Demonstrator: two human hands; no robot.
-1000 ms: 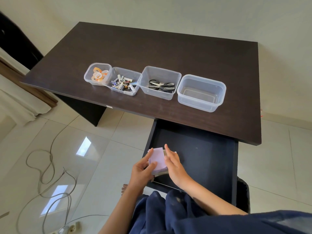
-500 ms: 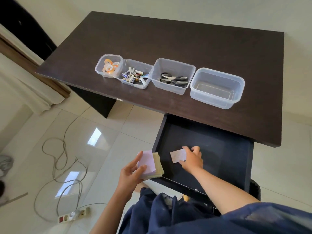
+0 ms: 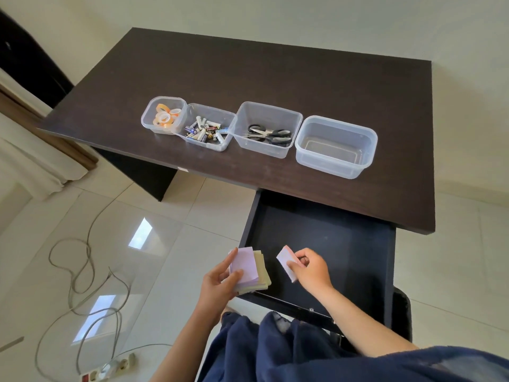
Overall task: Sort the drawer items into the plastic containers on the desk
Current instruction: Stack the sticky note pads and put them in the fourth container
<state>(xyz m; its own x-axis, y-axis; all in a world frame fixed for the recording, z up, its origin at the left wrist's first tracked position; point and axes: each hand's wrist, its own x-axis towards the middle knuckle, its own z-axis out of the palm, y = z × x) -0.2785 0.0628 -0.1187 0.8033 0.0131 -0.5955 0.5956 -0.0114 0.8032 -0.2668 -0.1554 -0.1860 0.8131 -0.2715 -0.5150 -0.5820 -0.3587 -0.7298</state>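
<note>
Two stacks of sticky notes are in my hands over the front of the open drawer [image 3: 316, 244]. My left hand [image 3: 217, 282] grips the bigger stack [image 3: 249, 268], lilac pad on top and pale yellow ones fanned out beneath, with the thumb pressed on the lilac face and the fingers curled under; it hangs just past the drawer's left front corner. My right hand [image 3: 309, 270] pinches a single small pink pad [image 3: 287, 261] between thumb and fingertips, lifted clear of the drawer floor and tilted.

The two loads are near each other but apart. I judge the neat move is to lay the pink pad on the lilac one and square the edges, because the yellow pads already sit skewed and a loose fan could slide out on the way up (paper on paper is slippery). I would then clamp the whole stack from both faces.

The target is the empty container [image 3: 336, 146] at the right end of the row on the desk [image 3: 275, 73]. Its neighbours hold scissors [image 3: 271, 133], batteries [image 3: 206, 129] and tape rolls [image 3: 165, 115], so notes belong in the vacant one. The drawer floor looks bare as far as I can see, though my arms hide its near edge.
</note>
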